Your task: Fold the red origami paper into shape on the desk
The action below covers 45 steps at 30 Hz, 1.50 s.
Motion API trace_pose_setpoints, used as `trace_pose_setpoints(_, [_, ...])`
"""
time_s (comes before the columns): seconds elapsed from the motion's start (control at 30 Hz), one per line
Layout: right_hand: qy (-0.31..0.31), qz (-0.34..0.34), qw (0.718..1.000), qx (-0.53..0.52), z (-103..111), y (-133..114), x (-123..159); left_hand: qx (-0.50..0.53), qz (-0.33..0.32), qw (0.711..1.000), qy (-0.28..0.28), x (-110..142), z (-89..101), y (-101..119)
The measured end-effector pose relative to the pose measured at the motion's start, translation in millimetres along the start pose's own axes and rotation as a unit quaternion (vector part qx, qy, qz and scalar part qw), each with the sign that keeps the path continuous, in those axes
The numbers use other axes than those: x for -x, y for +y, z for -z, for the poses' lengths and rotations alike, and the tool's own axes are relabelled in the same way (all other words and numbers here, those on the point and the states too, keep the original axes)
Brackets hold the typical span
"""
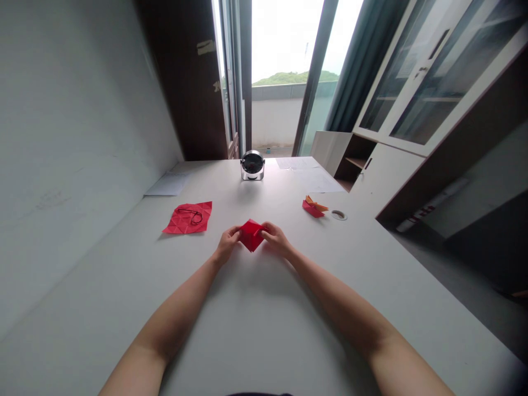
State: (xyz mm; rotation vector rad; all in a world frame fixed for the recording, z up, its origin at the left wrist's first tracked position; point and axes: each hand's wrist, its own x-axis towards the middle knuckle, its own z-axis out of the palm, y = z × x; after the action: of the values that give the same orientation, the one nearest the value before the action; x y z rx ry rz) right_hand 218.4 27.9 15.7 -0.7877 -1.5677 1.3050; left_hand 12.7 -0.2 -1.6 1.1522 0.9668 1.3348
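Observation:
Both hands meet over the middle of the white table (264, 319). Between them is a piece of folded red paper (251, 235), partly puffed into a shape. My left hand (226, 245) pinches its left side with closed fingers. On its right side my right hand (275, 240) grips it the same way. The paper sits just above or on the tabletop; I cannot tell which.
A creased flat red paper sheet (188, 218) with a thin black loop on it lies to the left. A small fan (252, 165) stands at the back. Folded red and orange papers (314, 207) and a small ring (339, 215) lie right. White sheets (168, 185) rest near the wall.

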Motion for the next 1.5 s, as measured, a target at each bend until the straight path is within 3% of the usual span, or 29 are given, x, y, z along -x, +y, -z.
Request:
trace_pose_setpoints(0.23, [0.048, -0.02, 0.997, 0.064, 1, 8, -1, -0.036, 0.006, 0.999, -0.038, 4, -4.3, -1])
trace_pose_setpoints(0.57, [0.045, -0.012, 0.999, 0.014, 4, 12, -3, -0.018, 0.009, 0.996, -0.082, 3, -6.6, -3])
trace_pose_setpoints(1.03, [-0.053, -0.001, 0.991, 0.12, -1, 13, 2, -0.144, -0.023, 0.988, -0.053, 11, -10.2, 6])
trace_pose_setpoints(1.3, [-0.04, -0.009, 0.992, 0.118, 2, 11, 1, -0.132, -0.029, 0.991, 0.008, 9, -6.1, 1])
trace_pose_setpoints(1.5, [-0.042, -0.022, 0.992, 0.117, 2, 12, 1, -0.127, -0.037, 0.991, 0.016, 8, -5.3, 4])
